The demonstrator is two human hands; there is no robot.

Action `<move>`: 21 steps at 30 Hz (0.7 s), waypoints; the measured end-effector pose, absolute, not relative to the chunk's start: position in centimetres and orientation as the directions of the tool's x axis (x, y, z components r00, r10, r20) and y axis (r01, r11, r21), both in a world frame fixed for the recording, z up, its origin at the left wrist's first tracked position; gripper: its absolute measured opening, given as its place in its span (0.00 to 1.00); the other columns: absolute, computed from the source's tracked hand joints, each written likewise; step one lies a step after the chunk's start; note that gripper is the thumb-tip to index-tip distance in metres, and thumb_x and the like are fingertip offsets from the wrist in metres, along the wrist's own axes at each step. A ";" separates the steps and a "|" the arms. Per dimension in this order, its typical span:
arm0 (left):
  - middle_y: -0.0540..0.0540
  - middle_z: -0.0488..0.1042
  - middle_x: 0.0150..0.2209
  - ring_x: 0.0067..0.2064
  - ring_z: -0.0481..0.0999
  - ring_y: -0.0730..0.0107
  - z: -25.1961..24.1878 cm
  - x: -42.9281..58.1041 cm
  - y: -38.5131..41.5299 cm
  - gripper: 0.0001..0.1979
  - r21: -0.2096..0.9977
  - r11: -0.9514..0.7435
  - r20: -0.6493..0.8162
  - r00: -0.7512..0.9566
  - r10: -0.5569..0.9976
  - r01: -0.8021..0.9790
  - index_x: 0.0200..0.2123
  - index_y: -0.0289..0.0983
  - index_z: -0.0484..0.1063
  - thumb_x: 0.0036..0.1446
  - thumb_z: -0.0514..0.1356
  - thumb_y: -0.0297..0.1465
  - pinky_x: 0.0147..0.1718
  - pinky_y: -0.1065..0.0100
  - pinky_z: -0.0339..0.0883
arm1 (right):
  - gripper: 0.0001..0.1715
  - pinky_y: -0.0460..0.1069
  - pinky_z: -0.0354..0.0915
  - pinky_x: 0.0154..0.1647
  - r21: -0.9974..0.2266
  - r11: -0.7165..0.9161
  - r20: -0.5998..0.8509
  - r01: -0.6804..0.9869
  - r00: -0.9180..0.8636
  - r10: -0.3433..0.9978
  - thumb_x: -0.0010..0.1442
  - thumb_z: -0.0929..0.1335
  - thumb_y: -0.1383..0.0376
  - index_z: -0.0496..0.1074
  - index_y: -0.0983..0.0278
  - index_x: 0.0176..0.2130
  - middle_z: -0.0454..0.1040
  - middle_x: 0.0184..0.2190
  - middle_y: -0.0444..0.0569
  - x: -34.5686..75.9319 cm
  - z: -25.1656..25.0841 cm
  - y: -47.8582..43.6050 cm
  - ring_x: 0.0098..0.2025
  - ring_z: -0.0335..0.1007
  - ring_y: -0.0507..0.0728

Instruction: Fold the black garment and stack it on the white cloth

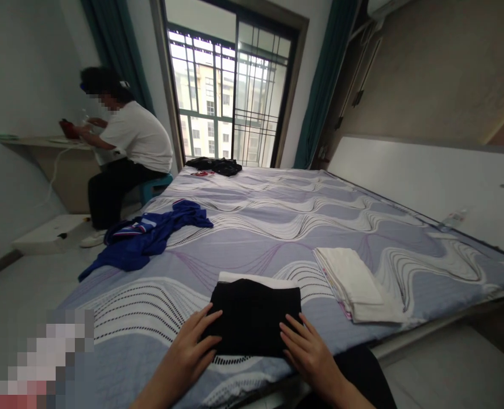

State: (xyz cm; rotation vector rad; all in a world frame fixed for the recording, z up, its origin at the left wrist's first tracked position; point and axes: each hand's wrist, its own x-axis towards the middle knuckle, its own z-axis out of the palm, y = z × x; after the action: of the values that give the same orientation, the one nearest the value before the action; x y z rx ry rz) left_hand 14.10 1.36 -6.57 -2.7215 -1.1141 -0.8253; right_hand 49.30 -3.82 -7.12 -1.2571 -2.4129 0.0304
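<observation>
Bedroom with a barred window point(230, 96) and a bed point(277, 227) under a wave-patterned sheet. A folded black garment point(254, 315) lies at the near edge of the bed, on top of a white layer showing along its far side. The left hand point(190, 352) rests flat, fingers extended, on the garment's left edge; the right hand point(309, 352) rests flat on its right edge. Neither hand grips. A folded white cloth point(354, 281) lies just right of it. A crumpled blue garment point(149, 236) lies further left. A seated person point(126, 147) faces a desk point(42, 142).

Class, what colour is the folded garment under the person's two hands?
Black, seen in the head view: the folded garment lies on the bed.
</observation>
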 end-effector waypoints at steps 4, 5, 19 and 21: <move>0.48 0.71 0.60 0.66 0.61 0.57 -6.0 14.1 0.9 0.10 0.180 -0.722 0.480 0.581 0.657 0.668 0.34 0.45 0.78 0.58 0.57 0.28 0.61 0.53 0.64 | 0.24 0.68 0.56 0.65 -0.246 0.592 0.307 0.768 -0.517 0.799 0.62 0.63 0.72 0.72 0.57 0.56 0.72 0.57 0.51 48.8 -5.8 -4.1 0.64 0.60 0.63; 0.48 0.69 0.61 0.66 0.60 0.56 -6.0 14.1 0.6 0.08 0.211 -0.689 0.467 0.548 0.694 0.693 0.33 0.44 0.78 0.57 0.58 0.29 0.61 0.52 0.64 | 0.21 0.68 0.53 0.66 -0.262 0.568 0.278 0.780 -0.503 0.818 0.62 0.64 0.70 0.74 0.58 0.53 0.73 0.56 0.51 48.6 -5.1 -4.0 0.64 0.61 0.64; 0.41 0.72 0.56 0.58 0.73 0.55 -12.0 11.0 2.0 0.22 0.805 -0.165 0.370 -0.265 0.890 0.569 0.58 0.44 0.58 0.60 0.50 0.33 0.54 0.50 0.72 | 0.28 0.71 0.40 0.66 -0.111 0.948 -0.129 0.299 -0.950 0.284 0.59 0.69 0.58 0.66 0.59 0.57 0.70 0.58 0.50 31.0 0.8 10.1 0.64 0.58 0.62; 0.45 0.71 0.59 0.61 0.70 0.57 -13.0 9.9 2.4 0.22 0.885 -0.214 0.326 -0.221 0.919 0.414 0.59 0.51 0.57 0.61 0.52 0.36 0.56 0.52 0.71 | 0.21 0.73 0.43 0.64 -0.058 0.960 -0.247 0.272 -0.936 0.250 0.60 0.69 0.57 0.71 0.58 0.52 0.75 0.51 0.49 30.0 0.9 11.2 0.57 0.66 0.63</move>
State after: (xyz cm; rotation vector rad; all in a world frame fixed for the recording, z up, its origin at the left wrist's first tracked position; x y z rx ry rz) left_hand 9.87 2.44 -13.00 -2.1527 -2.1633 -1.9619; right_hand 29.96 11.22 0.94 -0.4529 -3.3469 0.1560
